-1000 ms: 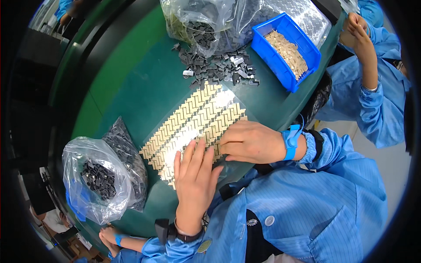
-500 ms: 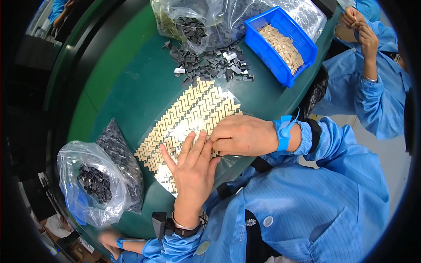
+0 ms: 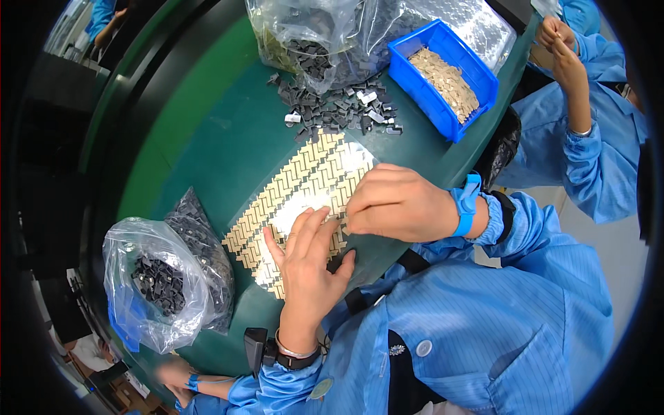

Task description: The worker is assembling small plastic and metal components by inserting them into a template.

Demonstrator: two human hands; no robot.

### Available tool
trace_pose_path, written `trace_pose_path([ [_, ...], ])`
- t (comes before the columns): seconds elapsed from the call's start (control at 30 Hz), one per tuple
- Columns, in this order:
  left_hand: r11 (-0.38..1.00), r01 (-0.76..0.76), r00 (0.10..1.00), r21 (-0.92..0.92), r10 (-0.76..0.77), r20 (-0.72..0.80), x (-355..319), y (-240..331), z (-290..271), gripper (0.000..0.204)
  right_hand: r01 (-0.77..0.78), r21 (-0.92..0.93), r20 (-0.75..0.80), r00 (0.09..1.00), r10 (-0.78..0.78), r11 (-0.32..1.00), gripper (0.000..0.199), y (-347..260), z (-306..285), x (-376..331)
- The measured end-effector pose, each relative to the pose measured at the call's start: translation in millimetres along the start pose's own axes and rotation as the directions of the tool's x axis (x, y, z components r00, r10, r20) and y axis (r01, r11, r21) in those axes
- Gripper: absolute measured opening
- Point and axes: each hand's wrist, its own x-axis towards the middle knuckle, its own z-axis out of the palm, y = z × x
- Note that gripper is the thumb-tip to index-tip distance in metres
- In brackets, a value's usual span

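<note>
A clear sheet covered in rows of cream zigzag-cut stickers [image 3: 273, 197] lies on the green table. My left hand [image 3: 306, 270] rests flat on its near part, fingers spread and thumb out to the side. Just above the sheet's right edge is my right hand [image 3: 401, 204], its fingertips pinched together; whatever is between them is hidden. A small dark patch shows beside my left thumb, too unclear to name. Beyond the far edge of the sheet lies a loose pile of small dark grey plastic parts [image 3: 332, 107], a few of them showing a pale face.
A blue bin [image 3: 477, 93] of small cream pieces stands at the far right, beside a large clear bag [image 3: 346, 41] of dark parts. Two more bags [image 3: 200, 242] [image 3: 155, 283] of dark parts sit at left. A co-worker [image 3: 546, 131] sits at right; another person's hand [image 3: 176, 373] shows lower left.
My right hand has lifted away from my left fingers and shifted right. My left thumb has spread outward. The whole view has shifted slightly.
</note>
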Motion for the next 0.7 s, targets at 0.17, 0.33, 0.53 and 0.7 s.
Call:
trace_pose_path([
  [0.17,0.951,-0.081,0.983,-0.298,0.026,-0.184,-0.5,-11.1,-2.0,0.042,0.037,-0.026,-0.04,0.998,-0.038,0.999,0.009,-8.4,-9.5,1.7],
  [0.33,-0.042,0.355,0.934,-0.934,-0.025,0.357,-8.6,5.5,-22.0,0.025,0.159,0.13,-0.031,0.987,-0.156,0.979,0.015,-23.3,-11.7,8.8],
  [0.53,-0.269,0.365,0.919,-0.891,-0.048,0.391,-19.8,15.0,-25.5,0.013,0.211,0.147,-0.096,0.975,-0.199,0.966,0.019,-28.9,-10.4,15.0],
  [0.7,-0.097,0.228,0.924,-0.969,-0.294,0.247,-23.2,34.0,-24.6,0.011,0.124,0.111,-0.121,0.986,-0.11,0.986,0.017,-35.3,-13.8,17.9],
])
